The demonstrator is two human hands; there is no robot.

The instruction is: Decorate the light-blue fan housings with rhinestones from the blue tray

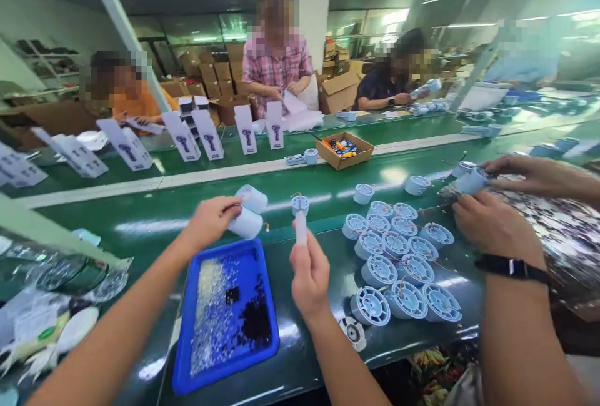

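My left hand (210,222) is closed, its fingers on the near end of a pale cylindrical housing (247,223). A second pale cylinder (254,198) lies against it, just behind. My right hand (310,272) is closed round a narrow white piece (301,229) that points up and away from me. Right beyond its tip is a small round light-blue part (300,205) with a thin wire; whether the two are joined I cannot tell. Between my forearms lies a blue tray (272,331) with small clear pieces on one side and small black pieces on the other.
Several light-blue round housings (394,243) with wires stand right of me, by a white-and-grey part (352,333). A co-worker's hands (497,225) hold another housing at right. A cardboard box (344,156) and white cartons (187,137) stand across the green belt. Plastic bags (56,275) lie left.
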